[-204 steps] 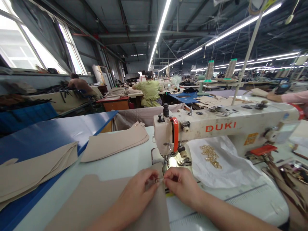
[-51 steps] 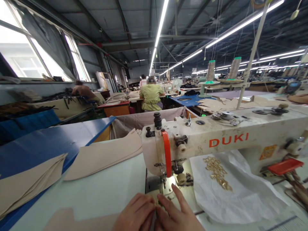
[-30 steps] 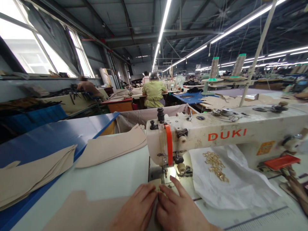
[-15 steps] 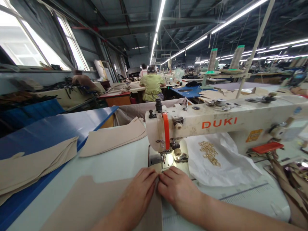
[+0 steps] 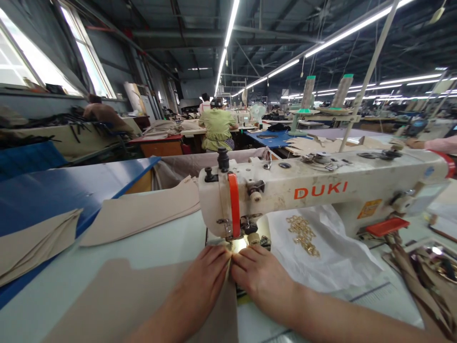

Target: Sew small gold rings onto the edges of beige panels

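Observation:
A large beige fabric panel [image 5: 107, 300] lies flat on the pale table, its right edge running up to the sewing machine [image 5: 285, 188]. Close in front of the lit needle area, my left hand [image 5: 202, 288] pinches the panel's edge, fingers pressed together. My right hand [image 5: 262, 276] meets it from the other side, its closed fingertips on the same edge, almost touching the left ones. The hands cover the spot between the fingertips, and the needle tip cannot be made out.
Gold-coloured metal rings [image 5: 302, 233] lie on a white sheet [image 5: 335, 267] under the machine arm. Stacked beige panels [image 5: 143, 209] rest left of the machine, with more panels [image 5: 39, 243] on a blue table [image 5: 67, 186]. Brown straps [image 5: 421, 286] lie at right. A co-worker [image 5: 217, 125] sits ahead.
The view has shifted slightly, so the machine appears further left. Both hands, still on the fabric edge, are closer to the needle area, and the panel has moved with them.

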